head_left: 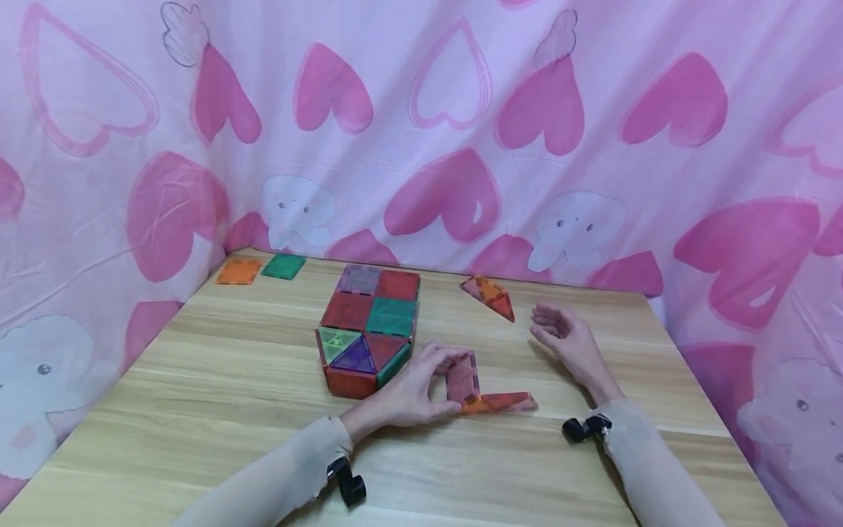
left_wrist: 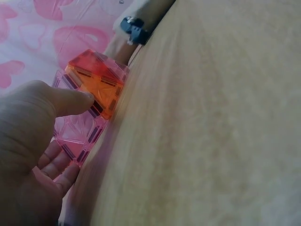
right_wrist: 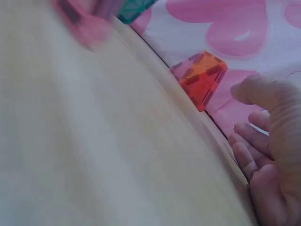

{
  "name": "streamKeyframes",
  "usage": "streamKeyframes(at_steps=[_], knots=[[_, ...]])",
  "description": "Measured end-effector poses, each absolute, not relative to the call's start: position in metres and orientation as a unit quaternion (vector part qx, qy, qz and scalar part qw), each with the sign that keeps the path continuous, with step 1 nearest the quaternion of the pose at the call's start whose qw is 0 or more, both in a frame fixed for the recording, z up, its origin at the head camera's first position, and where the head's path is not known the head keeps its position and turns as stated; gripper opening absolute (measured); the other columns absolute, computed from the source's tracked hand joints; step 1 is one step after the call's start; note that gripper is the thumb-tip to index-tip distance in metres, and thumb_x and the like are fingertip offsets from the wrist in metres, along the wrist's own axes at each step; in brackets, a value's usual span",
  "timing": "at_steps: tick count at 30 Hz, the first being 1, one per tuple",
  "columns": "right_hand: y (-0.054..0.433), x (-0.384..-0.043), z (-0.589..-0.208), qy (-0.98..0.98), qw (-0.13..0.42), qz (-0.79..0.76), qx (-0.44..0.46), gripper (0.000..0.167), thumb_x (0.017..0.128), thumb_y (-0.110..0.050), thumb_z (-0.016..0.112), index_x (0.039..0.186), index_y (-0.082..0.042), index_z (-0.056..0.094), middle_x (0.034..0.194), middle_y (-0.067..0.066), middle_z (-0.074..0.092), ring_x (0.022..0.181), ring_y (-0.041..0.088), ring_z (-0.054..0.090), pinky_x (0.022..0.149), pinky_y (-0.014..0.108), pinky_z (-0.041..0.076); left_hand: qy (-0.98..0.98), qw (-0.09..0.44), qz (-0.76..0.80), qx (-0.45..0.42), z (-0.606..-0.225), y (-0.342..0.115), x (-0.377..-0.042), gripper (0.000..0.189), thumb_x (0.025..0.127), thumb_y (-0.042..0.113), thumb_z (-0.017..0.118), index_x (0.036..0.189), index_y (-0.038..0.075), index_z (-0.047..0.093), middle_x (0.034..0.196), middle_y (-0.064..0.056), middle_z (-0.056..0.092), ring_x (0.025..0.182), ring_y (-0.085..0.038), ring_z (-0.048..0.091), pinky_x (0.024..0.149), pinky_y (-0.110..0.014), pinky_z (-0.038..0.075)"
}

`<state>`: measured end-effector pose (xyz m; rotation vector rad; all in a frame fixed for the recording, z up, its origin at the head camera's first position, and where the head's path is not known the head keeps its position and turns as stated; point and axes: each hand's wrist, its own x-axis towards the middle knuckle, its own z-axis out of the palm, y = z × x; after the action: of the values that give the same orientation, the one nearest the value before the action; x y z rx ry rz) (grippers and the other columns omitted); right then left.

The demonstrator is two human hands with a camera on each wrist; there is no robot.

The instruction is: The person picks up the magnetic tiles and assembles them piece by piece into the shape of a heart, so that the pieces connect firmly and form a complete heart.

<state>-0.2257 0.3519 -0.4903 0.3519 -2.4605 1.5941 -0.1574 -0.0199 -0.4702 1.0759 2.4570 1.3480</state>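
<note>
My left hand [head_left: 411, 388] holds a joined set of translucent magnetic tiles close over the table. It includes a pink tile [head_left: 463, 378] standing up and a low red and orange part [head_left: 506, 402] reaching right. In the left wrist view the thumb presses by the orange tile [left_wrist: 101, 92], with fingers behind the pink one. Just left of that hand stands a box-like tile block [head_left: 345, 311] in red, green and purple. My right hand [head_left: 573, 348] holds nothing, its fingers loosely bent. Beyond it lies a small orange, red and pink tile piece [head_left: 489, 294].
An orange square tile [head_left: 239, 271] and a green tile [head_left: 284, 266] lie at the table's back left corner. A pink heart-patterned curtain [head_left: 435, 110] borders the wooden table [head_left: 197, 424] at the back and sides.
</note>
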Motion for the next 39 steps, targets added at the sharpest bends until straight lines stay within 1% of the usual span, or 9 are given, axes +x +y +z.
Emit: streamKeyframes(at_steps=[3, 5, 8, 11, 16, 22, 26, 30, 39], knots=[[0.347, -0.238, -0.487, -0.838, 0.095, 0.522, 0.127, 0.062, 0.103, -0.018, 0.084, 0.154, 0.005, 0.057, 0.146, 0.026, 0.068, 0.13, 0.042, 0.067, 0.098, 0.013, 0.054, 0.819, 0.068, 0.447, 0.355, -0.47, -0.02, -0.157, 0.085, 0.095, 0.022, 0.091, 0.167, 0.025, 0.046, 0.151, -0.002, 0.053, 0.137, -0.017, 0.058, 0.119, -0.04, 0.051], [0.343, -0.245, -0.486, -0.843, 0.092, 0.513, 0.131, 0.063, 0.101, -0.018, 0.086, 0.153, 0.004, 0.059, 0.144, 0.025, 0.07, 0.13, 0.044, 0.067, 0.096, 0.014, 0.054, 0.822, 0.069, 0.444, 0.35, -0.47, -0.02, -0.157, 0.085, 0.095, 0.023, 0.091, 0.167, 0.026, 0.045, 0.151, -0.001, 0.053, 0.137, -0.017, 0.058, 0.119, -0.041, 0.051], [0.338, -0.253, -0.487, -0.855, 0.091, 0.493, 0.132, 0.062, 0.099, -0.02, 0.088, 0.152, 0.0, 0.062, 0.139, 0.022, 0.073, 0.127, 0.042, 0.069, 0.092, 0.015, 0.053, 0.823, 0.069, 0.443, 0.348, -0.47, -0.02, -0.156, 0.085, 0.095, 0.026, 0.091, 0.167, 0.028, 0.045, 0.149, 0.001, 0.054, 0.135, -0.016, 0.058, 0.118, -0.044, 0.051], [0.333, -0.259, -0.488, -0.866, 0.098, 0.474, 0.129, 0.059, 0.098, -0.022, 0.089, 0.149, -0.004, 0.066, 0.132, 0.019, 0.077, 0.12, 0.037, 0.071, 0.089, 0.015, 0.051, 0.824, 0.066, 0.442, 0.348, -0.471, -0.02, -0.156, 0.085, 0.095, 0.027, 0.091, 0.167, 0.028, 0.045, 0.148, 0.002, 0.054, 0.134, -0.015, 0.057, 0.118, -0.044, 0.051], [0.329, -0.264, -0.489, -0.874, 0.11, 0.455, 0.126, 0.05, 0.097, -0.019, 0.09, 0.141, -0.005, 0.072, 0.122, 0.016, 0.08, 0.11, 0.031, 0.073, 0.087, 0.015, 0.053, 0.823, 0.062, 0.443, 0.35, -0.473, -0.018, -0.157, 0.086, 0.095, 0.028, 0.091, 0.168, 0.029, 0.046, 0.147, 0.002, 0.055, 0.133, -0.014, 0.057, 0.118, -0.042, 0.051], [0.326, -0.267, -0.489, -0.887, 0.11, 0.431, 0.12, 0.038, 0.097, -0.021, 0.09, 0.132, -0.01, 0.078, 0.114, 0.01, 0.081, 0.098, 0.022, 0.075, 0.083, 0.018, 0.055, 0.823, 0.061, 0.442, 0.351, -0.475, -0.019, -0.158, 0.086, 0.095, 0.029, 0.092, 0.168, 0.03, 0.046, 0.147, 0.003, 0.054, 0.133, -0.013, 0.057, 0.118, -0.04, 0.05], [0.324, -0.268, -0.488, -0.891, 0.109, 0.423, 0.12, 0.031, 0.099, -0.019, 0.088, 0.127, -0.009, 0.081, 0.109, 0.01, 0.082, 0.093, 0.021, 0.073, 0.08, 0.021, 0.054, 0.823, 0.063, 0.445, 0.348, -0.477, -0.019, -0.158, 0.086, 0.095, 0.028, 0.092, 0.168, 0.03, 0.045, 0.149, 0.003, 0.054, 0.134, -0.013, 0.057, 0.118, -0.039, 0.05], [0.324, -0.267, -0.487, -0.893, 0.113, 0.421, 0.113, 0.025, 0.1, -0.017, 0.086, 0.123, -0.008, 0.083, 0.107, 0.01, 0.083, 0.092, 0.021, 0.072, 0.079, 0.021, 0.053, 0.82, 0.067, 0.449, 0.349, -0.477, -0.019, -0.159, 0.086, 0.096, 0.028, 0.091, 0.168, 0.031, 0.045, 0.151, 0.003, 0.053, 0.136, -0.013, 0.057, 0.119, -0.038, 0.05], [0.33, -0.255, -0.489, -0.895, 0.122, 0.412, 0.118, 0.021, 0.102, -0.011, 0.083, 0.123, -0.006, 0.083, 0.108, 0.011, 0.082, 0.096, 0.018, 0.071, 0.081, 0.017, 0.052, 0.821, 0.07, 0.451, 0.343, -0.476, -0.019, -0.158, 0.085, 0.096, 0.028, 0.09, 0.168, 0.032, 0.045, 0.155, 0.004, 0.051, 0.138, -0.012, 0.056, 0.12, -0.038, 0.05]])
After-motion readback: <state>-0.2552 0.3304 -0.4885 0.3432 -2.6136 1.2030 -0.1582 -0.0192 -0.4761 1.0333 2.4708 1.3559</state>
